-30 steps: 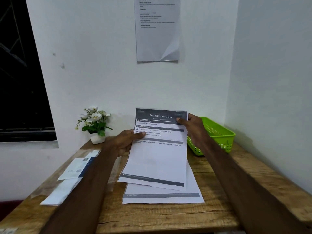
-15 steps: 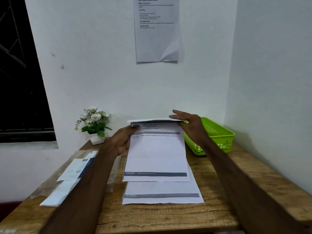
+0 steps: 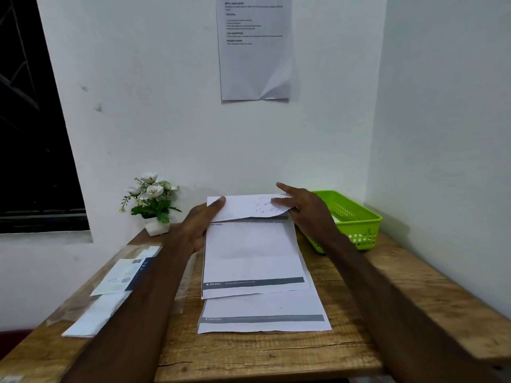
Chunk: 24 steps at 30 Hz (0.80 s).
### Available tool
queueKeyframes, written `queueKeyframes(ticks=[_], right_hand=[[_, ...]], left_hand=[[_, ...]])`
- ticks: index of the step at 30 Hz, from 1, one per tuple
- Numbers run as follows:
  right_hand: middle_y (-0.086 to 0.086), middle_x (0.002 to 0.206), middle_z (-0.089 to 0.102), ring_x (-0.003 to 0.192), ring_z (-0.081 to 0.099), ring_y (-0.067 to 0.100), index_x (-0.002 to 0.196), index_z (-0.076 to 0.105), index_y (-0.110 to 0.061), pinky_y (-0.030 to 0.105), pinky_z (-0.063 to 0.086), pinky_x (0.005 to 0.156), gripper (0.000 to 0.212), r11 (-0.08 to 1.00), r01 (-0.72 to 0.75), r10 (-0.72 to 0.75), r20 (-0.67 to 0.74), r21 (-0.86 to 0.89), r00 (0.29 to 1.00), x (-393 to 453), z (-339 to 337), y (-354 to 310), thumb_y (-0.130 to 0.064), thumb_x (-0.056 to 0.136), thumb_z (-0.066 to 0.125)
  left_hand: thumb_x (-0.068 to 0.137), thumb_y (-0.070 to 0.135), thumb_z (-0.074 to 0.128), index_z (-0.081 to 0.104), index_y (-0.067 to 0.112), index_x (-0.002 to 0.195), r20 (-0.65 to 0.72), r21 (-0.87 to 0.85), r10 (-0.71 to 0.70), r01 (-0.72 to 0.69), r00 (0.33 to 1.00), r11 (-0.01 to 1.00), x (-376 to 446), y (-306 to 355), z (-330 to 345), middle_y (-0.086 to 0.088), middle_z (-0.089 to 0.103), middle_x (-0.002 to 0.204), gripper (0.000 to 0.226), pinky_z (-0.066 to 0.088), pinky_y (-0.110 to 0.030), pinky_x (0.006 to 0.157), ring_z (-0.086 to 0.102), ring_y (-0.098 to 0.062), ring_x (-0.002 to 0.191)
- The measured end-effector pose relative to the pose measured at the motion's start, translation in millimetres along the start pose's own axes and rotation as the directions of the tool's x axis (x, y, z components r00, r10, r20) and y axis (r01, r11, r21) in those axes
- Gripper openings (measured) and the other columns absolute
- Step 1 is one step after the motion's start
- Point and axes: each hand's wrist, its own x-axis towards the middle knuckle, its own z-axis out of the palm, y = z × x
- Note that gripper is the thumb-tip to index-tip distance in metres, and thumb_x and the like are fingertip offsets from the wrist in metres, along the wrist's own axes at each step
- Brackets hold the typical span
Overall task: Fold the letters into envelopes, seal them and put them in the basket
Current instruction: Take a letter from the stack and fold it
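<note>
A printed letter [image 3: 251,252] lies at the middle of the wooden table [image 3: 276,355], its top part bent over toward me so the blank back shows. My left hand [image 3: 201,222] pinches the folded flap at its left corner. My right hand [image 3: 301,208] grips the flap's right corner with fingers spread on it. A second letter [image 3: 262,313] lies flat underneath, sticking out toward me. Envelopes [image 3: 116,288] lie in a loose pile at the table's left. The green basket [image 3: 356,217] stands at the back right, just beyond my right wrist.
A small white pot of artificial flowers [image 3: 152,205] stands at the back left by the wall. A printed sheet [image 3: 255,48] hangs on the wall ahead. White walls close off the table's back and right side; a dark window [image 3: 27,134] is at the left.
The letter was held upright a second ago. Both hands have lowered it onto the stack and bent its top edge over toward me, hiding the dark header.
</note>
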Motion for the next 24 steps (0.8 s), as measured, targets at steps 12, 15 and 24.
queueKeyframes(ticks=[12, 15, 24], right_hand=[[-0.01, 0.127, 0.07, 0.122, 0.06, 0.012, 0.106, 0.081, -0.022, 0.037, 0.052, 0.096, 0.05, 0.989, -0.104, 0.128, -0.243, 0.109, 0.962, 6, -8, -9, -0.012, 0.081, 0.039], [-0.016, 0.119, 0.072, 0.118, 0.058, 0.006, 0.111, 0.077, -0.03, 0.029, 0.05, 0.096, 0.041, 0.982, -0.139, 0.171, -0.286, 0.129, 0.943, 9, -3, -23, -0.008, 0.085, 0.055], [-0.004, 0.091, 0.075, 0.1, 0.064, 0.022, 0.094, 0.077, -0.023, 0.038, 0.05, 0.084, 0.029, 0.994, -0.091, 0.093, -0.031, 0.063, 0.995, 37, 16, -68, -0.042, 0.094, 0.055]], left_hand=[[0.093, 0.025, 0.073, 0.072, 0.008, 0.116, -0.077, 0.037, 0.167, -0.164, 0.983, 0.986, -5, 1, 7, -0.015, 0.075, 0.112, 0.029, 0.062, -0.041, 0.077, 0.074, -0.028, 0.093], [0.093, 0.023, 0.072, 0.074, 0.011, 0.113, -0.044, 0.054, 0.185, -0.183, 0.982, 0.982, -10, 3, 12, -0.014, 0.076, 0.111, 0.023, 0.062, -0.039, 0.077, 0.074, -0.025, 0.091], [0.09, 0.027, 0.076, 0.078, 0.016, 0.11, -0.012, 0.147, 0.277, -0.272, 0.961, 0.951, -18, 7, 22, -0.011, 0.077, 0.11, 0.023, 0.057, -0.049, 0.095, 0.072, -0.028, 0.103]])
